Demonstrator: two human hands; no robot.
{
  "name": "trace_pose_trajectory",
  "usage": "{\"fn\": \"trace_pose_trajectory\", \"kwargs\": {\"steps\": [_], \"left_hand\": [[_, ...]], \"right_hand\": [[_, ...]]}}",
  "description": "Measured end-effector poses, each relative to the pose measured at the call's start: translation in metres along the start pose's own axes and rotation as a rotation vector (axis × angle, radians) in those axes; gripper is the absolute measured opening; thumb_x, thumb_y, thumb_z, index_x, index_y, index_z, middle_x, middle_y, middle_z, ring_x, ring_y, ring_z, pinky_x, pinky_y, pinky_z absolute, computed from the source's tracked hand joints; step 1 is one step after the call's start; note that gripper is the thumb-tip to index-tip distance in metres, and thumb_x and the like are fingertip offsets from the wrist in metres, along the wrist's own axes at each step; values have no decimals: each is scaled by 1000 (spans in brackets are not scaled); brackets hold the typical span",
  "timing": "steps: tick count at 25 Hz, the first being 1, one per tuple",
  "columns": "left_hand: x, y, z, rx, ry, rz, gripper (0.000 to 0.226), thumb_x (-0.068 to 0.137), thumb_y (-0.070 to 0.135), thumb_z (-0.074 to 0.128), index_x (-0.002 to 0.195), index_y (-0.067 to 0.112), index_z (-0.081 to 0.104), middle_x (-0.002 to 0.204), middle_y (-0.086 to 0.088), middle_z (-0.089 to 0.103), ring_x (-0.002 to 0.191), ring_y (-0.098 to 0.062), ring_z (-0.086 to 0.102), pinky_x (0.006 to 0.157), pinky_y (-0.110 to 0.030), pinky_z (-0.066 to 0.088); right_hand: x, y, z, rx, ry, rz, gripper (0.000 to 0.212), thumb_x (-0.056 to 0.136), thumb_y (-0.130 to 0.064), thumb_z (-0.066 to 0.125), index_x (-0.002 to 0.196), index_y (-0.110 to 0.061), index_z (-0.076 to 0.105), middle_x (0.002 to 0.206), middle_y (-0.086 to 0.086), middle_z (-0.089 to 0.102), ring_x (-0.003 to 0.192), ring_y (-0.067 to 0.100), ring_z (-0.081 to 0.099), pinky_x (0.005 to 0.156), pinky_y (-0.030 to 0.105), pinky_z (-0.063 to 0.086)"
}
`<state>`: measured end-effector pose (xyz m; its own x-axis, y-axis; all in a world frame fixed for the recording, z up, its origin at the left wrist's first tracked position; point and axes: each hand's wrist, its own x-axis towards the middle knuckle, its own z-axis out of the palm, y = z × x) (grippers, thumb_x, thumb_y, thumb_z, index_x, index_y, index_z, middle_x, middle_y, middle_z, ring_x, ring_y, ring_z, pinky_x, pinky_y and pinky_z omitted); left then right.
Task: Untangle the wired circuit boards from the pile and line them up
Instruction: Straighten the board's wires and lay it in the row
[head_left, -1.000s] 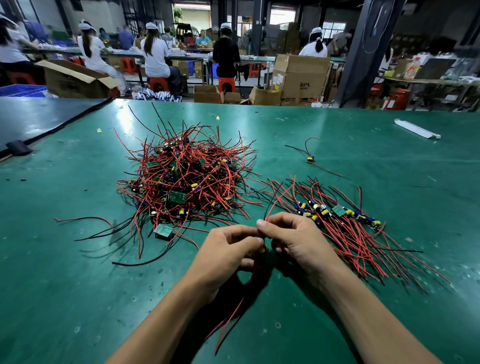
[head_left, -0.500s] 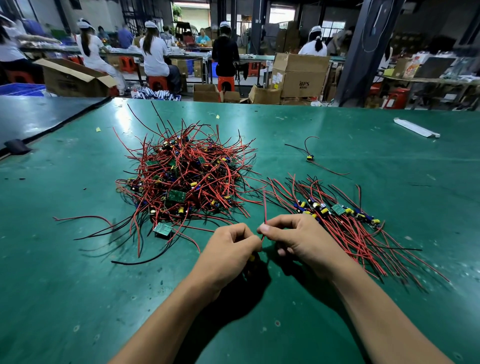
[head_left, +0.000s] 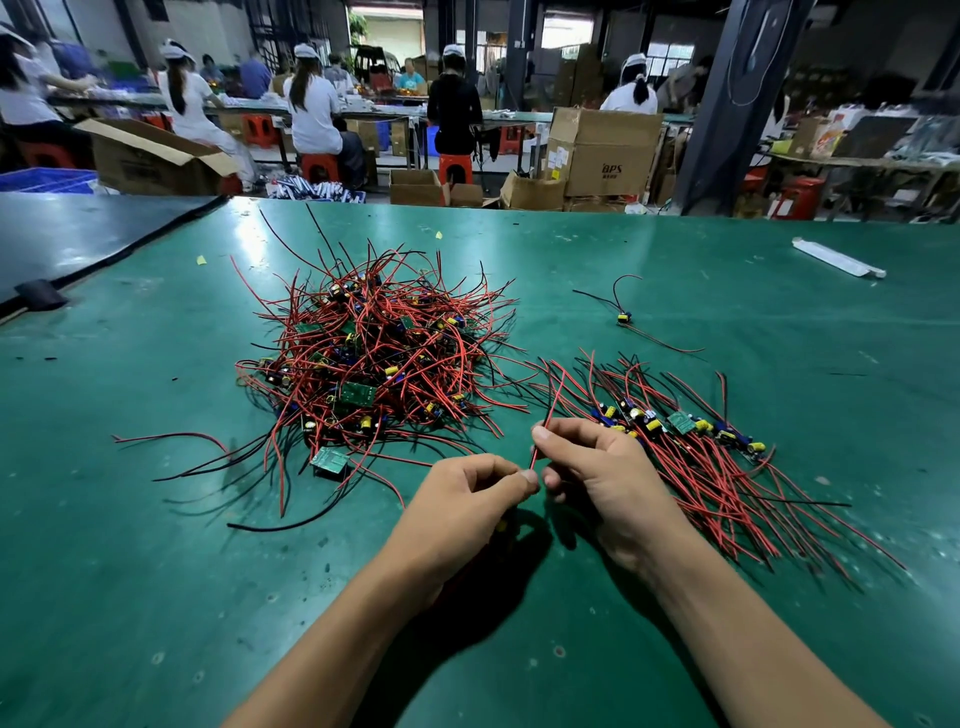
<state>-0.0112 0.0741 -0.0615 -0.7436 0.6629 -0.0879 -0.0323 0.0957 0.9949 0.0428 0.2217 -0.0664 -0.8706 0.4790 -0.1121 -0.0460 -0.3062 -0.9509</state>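
A tangled pile (head_left: 374, 364) of small green circuit boards with red and black wires lies at mid-table. To its right, a row of boards (head_left: 675, 423) lies side by side, their wires fanned toward me. My two hands meet in front, between pile and row. My left hand (head_left: 467, 504) is curled round one board, mostly hidden; a yellow part shows under the fingers. My right hand (head_left: 597, 467) pinches that board's red wire (head_left: 548, 415), which stands up and leans away from me.
The green table (head_left: 156, 571) stretches wide around my arms. A single wired part (head_left: 623, 317) lies apart behind the row. A white strip (head_left: 836, 257) lies far right. A darker table (head_left: 78, 234) adjoins at left. Seated workers and cardboard boxes (head_left: 602, 150) fill the background.
The red wire has been drawn up between my fingertips and now stands higher. The wires that trailed below my left wrist are gone from view. Both hands stayed close together.
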Motion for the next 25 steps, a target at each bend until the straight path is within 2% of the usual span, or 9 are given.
{"fn": "trace_pose_trajectory", "kwargs": {"steps": [2,4,6,9,14,19,25], "left_hand": [[0,0,0,-21,7,13,18,91,20,66,78,9,72,61,-10,54,57,-20,44,51,-26,34],[1,0,-2,-47,14,-1,21,91,16,65,71,12,72,56,-7,55,50,-19,47,48,-22,37],[1,1,-4,-63,-7,-28,23,90,11,65,68,10,71,54,-7,55,46,-18,48,46,-21,38],[0,3,-6,-120,-45,-61,23,89,8,64,68,7,70,53,-9,53,44,-18,47,45,-19,39],[1,3,-6,-72,-62,-36,20,88,12,67,68,10,73,53,-3,57,48,-15,49,50,-21,39],[0,4,-5,-71,-113,-40,20,88,12,66,69,10,72,54,-8,58,45,-16,49,47,-20,39],[0,6,-4,-47,-126,-37,19,88,13,67,70,10,73,56,-5,60,47,-15,50,50,-20,40]], "right_hand": [[-1,0,-3,-25,-93,66,26,67,-23,83,87,-11,73,62,5,59,44,9,48,40,18,38],[-2,1,-6,-82,-176,114,21,63,-24,85,82,-16,78,67,5,62,45,8,49,40,17,36],[-3,1,-7,-109,-188,128,20,63,-21,86,82,-17,79,65,4,62,44,8,48,40,17,36],[2,0,-7,-77,-77,103,19,64,-18,85,81,-16,77,56,3,55,39,8,44,38,15,33],[7,0,-6,-21,132,-37,9,82,-7,77,89,-8,72,50,0,50,35,8,41,35,13,28],[11,-2,-8,29,246,-148,9,85,-6,76,83,-14,71,55,-6,57,37,6,43,35,13,30],[17,3,-6,51,361,-257,10,91,-12,72,82,-10,68,62,-7,63,36,8,41,38,18,33]]}}
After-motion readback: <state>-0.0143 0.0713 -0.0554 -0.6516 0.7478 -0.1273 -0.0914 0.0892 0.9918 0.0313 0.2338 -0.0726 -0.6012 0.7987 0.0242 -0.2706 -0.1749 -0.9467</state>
